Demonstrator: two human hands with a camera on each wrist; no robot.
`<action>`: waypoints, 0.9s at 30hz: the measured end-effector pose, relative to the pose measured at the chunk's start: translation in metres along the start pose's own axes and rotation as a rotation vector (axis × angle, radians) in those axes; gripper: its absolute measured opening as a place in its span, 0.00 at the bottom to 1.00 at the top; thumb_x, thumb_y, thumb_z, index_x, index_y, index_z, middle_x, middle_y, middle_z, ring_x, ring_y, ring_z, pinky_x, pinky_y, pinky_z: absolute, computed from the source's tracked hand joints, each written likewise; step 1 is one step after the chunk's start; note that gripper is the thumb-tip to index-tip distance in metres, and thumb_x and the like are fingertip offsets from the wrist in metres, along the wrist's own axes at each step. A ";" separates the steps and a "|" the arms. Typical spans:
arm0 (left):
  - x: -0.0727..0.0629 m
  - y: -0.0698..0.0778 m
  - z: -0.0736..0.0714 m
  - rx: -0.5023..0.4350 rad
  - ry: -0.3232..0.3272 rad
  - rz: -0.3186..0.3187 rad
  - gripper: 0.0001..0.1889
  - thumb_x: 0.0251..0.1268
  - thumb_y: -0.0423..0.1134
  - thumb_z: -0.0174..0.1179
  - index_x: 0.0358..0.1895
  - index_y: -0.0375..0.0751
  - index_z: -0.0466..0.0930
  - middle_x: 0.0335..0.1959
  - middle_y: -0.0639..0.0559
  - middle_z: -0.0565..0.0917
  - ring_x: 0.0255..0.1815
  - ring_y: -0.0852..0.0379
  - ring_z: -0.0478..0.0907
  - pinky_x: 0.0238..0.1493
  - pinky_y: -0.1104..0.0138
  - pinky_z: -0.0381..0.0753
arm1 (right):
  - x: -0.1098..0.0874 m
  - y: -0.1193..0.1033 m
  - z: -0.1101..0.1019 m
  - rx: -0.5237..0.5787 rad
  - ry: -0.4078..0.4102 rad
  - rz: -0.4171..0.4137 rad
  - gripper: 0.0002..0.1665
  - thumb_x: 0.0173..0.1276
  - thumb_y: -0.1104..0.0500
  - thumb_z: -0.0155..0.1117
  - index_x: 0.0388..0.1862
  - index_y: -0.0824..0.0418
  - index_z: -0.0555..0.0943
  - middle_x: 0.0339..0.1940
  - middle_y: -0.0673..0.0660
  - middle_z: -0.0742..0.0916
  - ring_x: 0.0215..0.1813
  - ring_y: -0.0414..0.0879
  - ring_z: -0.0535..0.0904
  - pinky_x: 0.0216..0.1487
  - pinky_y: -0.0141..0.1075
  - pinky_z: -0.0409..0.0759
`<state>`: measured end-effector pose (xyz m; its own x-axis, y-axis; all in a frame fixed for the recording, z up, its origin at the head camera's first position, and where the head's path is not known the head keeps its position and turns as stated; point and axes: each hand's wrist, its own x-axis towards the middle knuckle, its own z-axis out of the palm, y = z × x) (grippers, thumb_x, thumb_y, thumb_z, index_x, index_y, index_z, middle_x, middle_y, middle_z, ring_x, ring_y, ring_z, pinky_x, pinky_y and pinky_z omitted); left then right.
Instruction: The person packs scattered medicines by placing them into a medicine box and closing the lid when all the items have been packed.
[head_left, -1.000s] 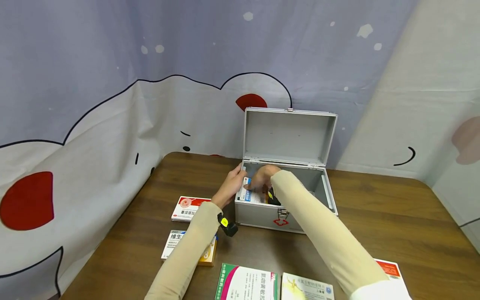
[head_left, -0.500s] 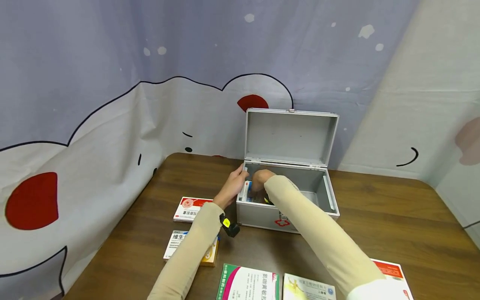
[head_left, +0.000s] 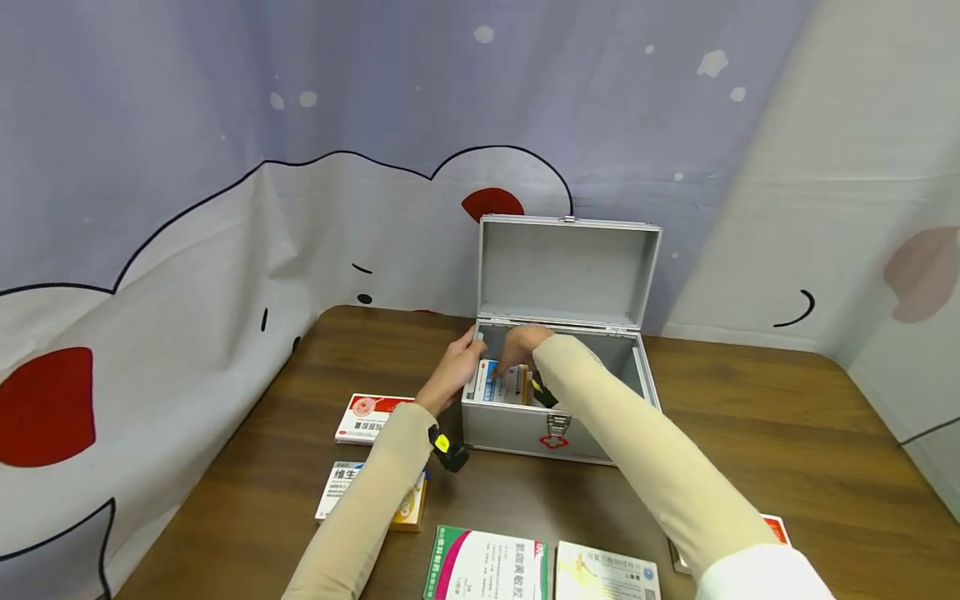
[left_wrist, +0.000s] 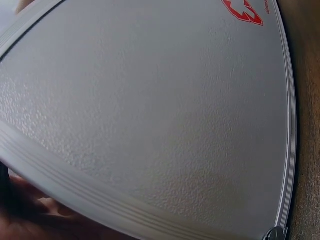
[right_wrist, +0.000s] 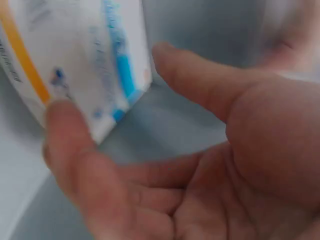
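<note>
Silver case (head_left: pixel 497 427) standing open, R hand (head_left: pixel 523 344) hanging inside

Lid (head_left: pixel 566 271) is standing up at the back, L hand (head_left: pixel 457 368) is gripping the case's L rim, fingers showing blurry in the L wrist cam. R hand's thumb & fingers are spreading apart, holding nothing. Blue-and-white med box (right_wrist: pixel 95 55) w/ an orange stripe is standing in the case's L end, right by those fingers; can't tell if a fingertip's touching it or just overlapping. Out on the desk (head_left: pixel 750 417), a red-and-white box (head_left: pixel 363 421) is lying L of the case; nearer, a white box (head_left: pixel 335 490) & an orange box (head_left: pixel 411 510) are showing either side of the L sleeve (head_left: pixel 352 517). Up front, a green-and-white box (head_left: pixel 491 568) & a yellow-and-white box (head_left: pixel 607 575) are lying next to each other. Patterned cloth (head_left: pixel 225 125) is hanging behind.
</note>
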<state>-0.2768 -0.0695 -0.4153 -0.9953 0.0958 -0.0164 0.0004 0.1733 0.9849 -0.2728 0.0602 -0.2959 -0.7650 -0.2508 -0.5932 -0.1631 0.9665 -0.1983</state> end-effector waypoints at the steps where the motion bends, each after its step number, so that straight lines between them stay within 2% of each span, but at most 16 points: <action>1: 0.000 0.000 -0.001 0.005 -0.008 -0.005 0.29 0.66 0.40 0.41 0.72 0.47 0.51 0.70 0.49 0.59 0.65 0.53 0.59 0.66 0.57 0.58 | 0.016 0.008 0.000 0.040 0.015 0.014 0.39 0.57 0.40 0.63 0.57 0.68 0.72 0.50 0.63 0.81 0.41 0.49 0.82 0.40 0.36 0.80; 3: 0.000 -0.001 -0.001 0.010 -0.020 -0.018 0.30 0.66 0.40 0.40 0.72 0.47 0.50 0.70 0.49 0.58 0.64 0.52 0.61 0.65 0.57 0.59 | 0.038 0.026 -0.004 0.156 0.004 0.009 0.38 0.58 0.40 0.63 0.55 0.69 0.72 0.41 0.62 0.83 0.34 0.49 0.83 0.36 0.38 0.81; 4: 0.000 -0.001 -0.001 0.012 -0.022 -0.022 0.30 0.67 0.41 0.40 0.72 0.48 0.50 0.71 0.49 0.58 0.63 0.51 0.62 0.66 0.57 0.59 | 0.031 0.032 -0.012 0.217 -0.019 -0.016 0.37 0.59 0.41 0.62 0.54 0.70 0.71 0.38 0.62 0.83 0.33 0.49 0.83 0.36 0.38 0.81; 5: 0.000 -0.001 0.000 0.014 -0.020 -0.025 0.30 0.67 0.41 0.40 0.72 0.48 0.49 0.71 0.49 0.57 0.63 0.51 0.62 0.66 0.57 0.58 | 0.029 0.042 -0.018 0.226 -0.018 -0.054 0.36 0.59 0.39 0.61 0.51 0.69 0.73 0.34 0.61 0.83 0.30 0.48 0.83 0.36 0.38 0.81; 8: 0.000 -0.001 0.001 0.015 -0.009 -0.022 0.30 0.67 0.40 0.40 0.72 0.47 0.49 0.71 0.49 0.56 0.65 0.51 0.60 0.67 0.58 0.56 | -0.002 0.064 -0.035 0.281 -0.001 -0.180 0.32 0.59 0.38 0.60 0.42 0.68 0.76 0.28 0.58 0.82 0.29 0.47 0.81 0.35 0.38 0.81; 12: 0.000 -0.002 0.000 0.034 -0.008 -0.009 0.30 0.67 0.39 0.40 0.72 0.44 0.48 0.72 0.49 0.54 0.68 0.54 0.55 0.69 0.58 0.51 | -0.051 0.092 -0.036 0.267 0.057 -0.306 0.29 0.60 0.39 0.60 0.41 0.65 0.77 0.31 0.57 0.83 0.34 0.47 0.81 0.39 0.39 0.80; 16: -0.001 -0.002 -0.003 0.062 -0.004 -0.019 0.30 0.67 0.40 0.40 0.72 0.45 0.48 0.72 0.49 0.54 0.69 0.54 0.54 0.69 0.58 0.51 | -0.091 0.123 -0.015 0.208 0.139 -0.445 0.22 0.61 0.41 0.60 0.40 0.59 0.78 0.31 0.52 0.83 0.34 0.46 0.79 0.38 0.39 0.78; 21: -0.001 -0.001 -0.006 0.069 0.016 0.000 0.30 0.66 0.40 0.41 0.72 0.45 0.49 0.72 0.49 0.55 0.69 0.54 0.53 0.69 0.57 0.50 | -0.119 0.164 0.029 0.145 0.256 -0.567 0.15 0.61 0.44 0.61 0.38 0.53 0.77 0.30 0.46 0.82 0.34 0.40 0.78 0.35 0.33 0.76; 24: -0.001 0.000 -0.005 0.079 0.011 0.011 0.30 0.66 0.40 0.40 0.72 0.45 0.49 0.72 0.50 0.55 0.69 0.54 0.53 0.69 0.58 0.50 | -0.128 0.195 0.059 0.132 0.288 -0.566 0.17 0.62 0.45 0.61 0.42 0.55 0.77 0.36 0.46 0.83 0.38 0.36 0.78 0.37 0.32 0.77; 27: -0.001 -0.001 -0.005 0.093 0.003 0.012 0.30 0.66 0.41 0.40 0.72 0.46 0.49 0.72 0.50 0.55 0.70 0.54 0.53 0.69 0.57 0.50 | -0.131 0.227 0.090 0.087 0.328 -0.511 0.26 0.59 0.44 0.63 0.49 0.58 0.75 0.45 0.50 0.82 0.45 0.40 0.78 0.40 0.34 0.77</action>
<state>-0.2759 -0.0742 -0.4151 -0.9954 0.0953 -0.0036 0.0216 0.2624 0.9647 -0.1536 0.3072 -0.3336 -0.7576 -0.6380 -0.1380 -0.5190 0.7170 -0.4653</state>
